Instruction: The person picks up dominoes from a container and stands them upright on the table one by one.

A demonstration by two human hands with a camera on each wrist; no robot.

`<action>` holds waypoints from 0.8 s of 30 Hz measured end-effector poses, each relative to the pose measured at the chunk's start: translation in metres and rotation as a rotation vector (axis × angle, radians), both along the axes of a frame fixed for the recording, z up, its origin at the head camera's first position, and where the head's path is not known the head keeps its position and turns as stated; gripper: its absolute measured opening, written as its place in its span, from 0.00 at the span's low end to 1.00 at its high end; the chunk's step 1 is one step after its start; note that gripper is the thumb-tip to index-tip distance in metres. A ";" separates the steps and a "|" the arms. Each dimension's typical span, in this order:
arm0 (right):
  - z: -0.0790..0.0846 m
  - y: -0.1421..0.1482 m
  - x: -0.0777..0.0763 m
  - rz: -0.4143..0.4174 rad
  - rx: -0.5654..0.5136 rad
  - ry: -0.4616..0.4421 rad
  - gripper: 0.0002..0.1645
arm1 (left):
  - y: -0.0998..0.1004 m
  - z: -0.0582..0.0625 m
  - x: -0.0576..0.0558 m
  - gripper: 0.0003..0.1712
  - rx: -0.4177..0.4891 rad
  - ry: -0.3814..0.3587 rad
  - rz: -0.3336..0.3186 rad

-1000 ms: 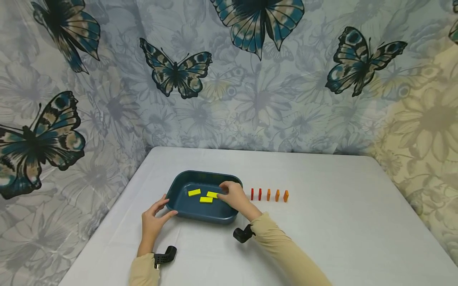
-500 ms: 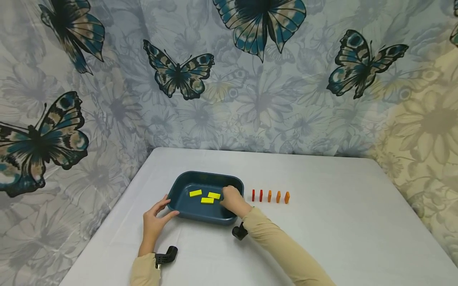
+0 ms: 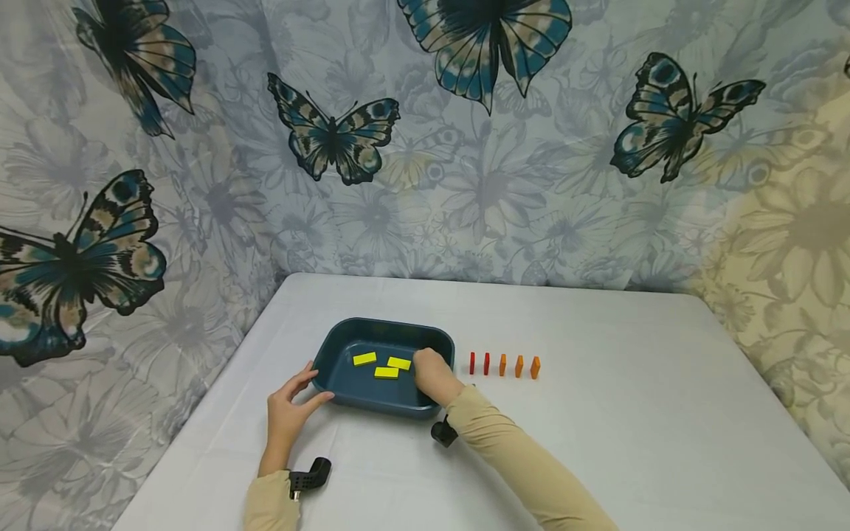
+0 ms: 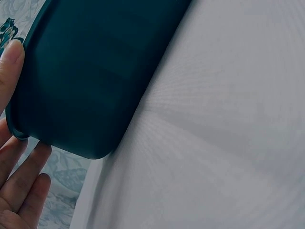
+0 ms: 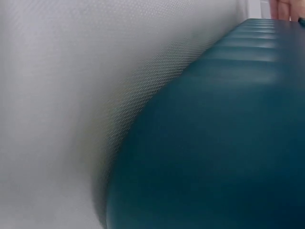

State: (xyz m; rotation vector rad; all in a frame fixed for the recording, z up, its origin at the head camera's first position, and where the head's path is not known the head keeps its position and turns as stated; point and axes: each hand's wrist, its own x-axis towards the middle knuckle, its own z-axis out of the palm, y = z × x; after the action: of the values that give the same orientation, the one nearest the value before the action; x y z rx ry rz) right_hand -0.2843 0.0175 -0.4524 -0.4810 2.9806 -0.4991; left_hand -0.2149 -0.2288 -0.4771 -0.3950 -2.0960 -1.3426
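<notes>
The left hand [image 3: 288,407] holds a corner of the tray [image 3: 385,407] near the left edge of the worktop [image 3: 617,428], while the right hand [image 3: 436,377], whose grip one cannot tell, reaches beside the yellow blocks [image 3: 387,373] and, swinging rightward, could topple the upright red blocks [image 3: 487,364].

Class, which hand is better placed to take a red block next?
Probably the right hand, at the right end of the tray, nearer the red blocks, though whether it holds anything is hidden. The left hand touches the tray's left end.

In all three views I can read no text, no label, no brand, no number and no sign
</notes>
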 end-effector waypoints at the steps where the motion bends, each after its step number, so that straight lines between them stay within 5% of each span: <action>1: 0.000 0.000 0.000 0.000 0.004 -0.010 0.03 | 0.000 0.000 0.000 0.26 0.000 0.002 0.003; 8: 0.007 0.001 0.002 0.068 -0.151 -0.066 0.13 | 0.000 -0.003 0.004 0.25 0.006 0.004 0.005; 13: 0.011 0.012 0.005 0.205 -0.437 -0.071 0.17 | 0.000 -0.002 0.004 0.26 0.004 -0.006 0.004; 18: 0.017 0.024 0.008 0.261 -0.777 -0.191 0.19 | -0.001 -0.002 0.003 0.26 -0.003 -0.012 0.009; 24: 0.030 0.040 0.009 0.273 -0.960 -0.200 0.24 | 0.000 0.000 0.002 0.26 0.010 -0.036 0.010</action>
State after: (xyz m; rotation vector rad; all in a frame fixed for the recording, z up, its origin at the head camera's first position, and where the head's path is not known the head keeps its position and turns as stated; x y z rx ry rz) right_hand -0.2748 0.0578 -0.4223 -0.8013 2.2483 -1.7944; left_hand -0.2133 -0.2292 -0.4773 -0.3584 -2.1170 -1.3631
